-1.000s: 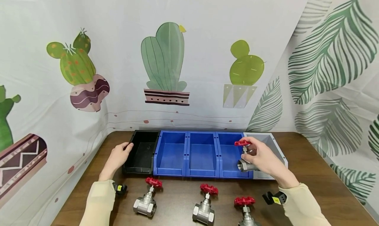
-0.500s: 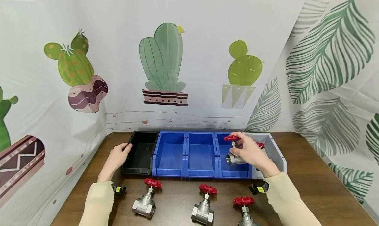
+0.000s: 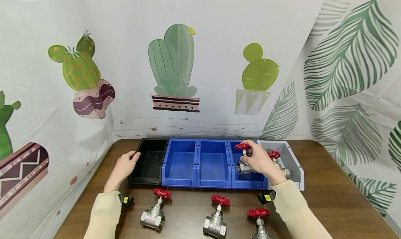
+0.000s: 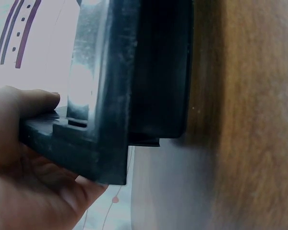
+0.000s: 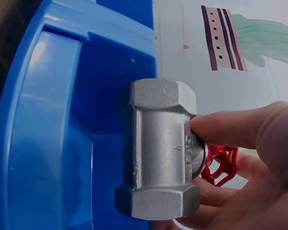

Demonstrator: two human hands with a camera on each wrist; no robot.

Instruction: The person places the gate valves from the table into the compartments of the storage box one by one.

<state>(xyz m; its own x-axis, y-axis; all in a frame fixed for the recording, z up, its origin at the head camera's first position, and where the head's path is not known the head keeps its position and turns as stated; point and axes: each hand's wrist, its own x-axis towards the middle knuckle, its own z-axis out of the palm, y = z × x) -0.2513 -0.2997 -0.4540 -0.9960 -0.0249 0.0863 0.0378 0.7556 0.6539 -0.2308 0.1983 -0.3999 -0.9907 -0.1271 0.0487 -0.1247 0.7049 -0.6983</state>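
Holding, in head view, a valve [image 3: 245,167] with the right hand [image 3: 262,159] over or in the rightmost blue bin [image 3: 249,184]. From left wrist, gripping the black bin [image 4: 110,100] with the left hand [image 4: 12,177], probably for steadiness. From right wrist, grasping under the red handwheel [image 5: 216,153], likely for balance.

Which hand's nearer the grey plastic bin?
Right: the right hand holds a silver metal valve at the blue plastic bin beside the grey bin; the left hand grips the black plastic bin at the opposite end.
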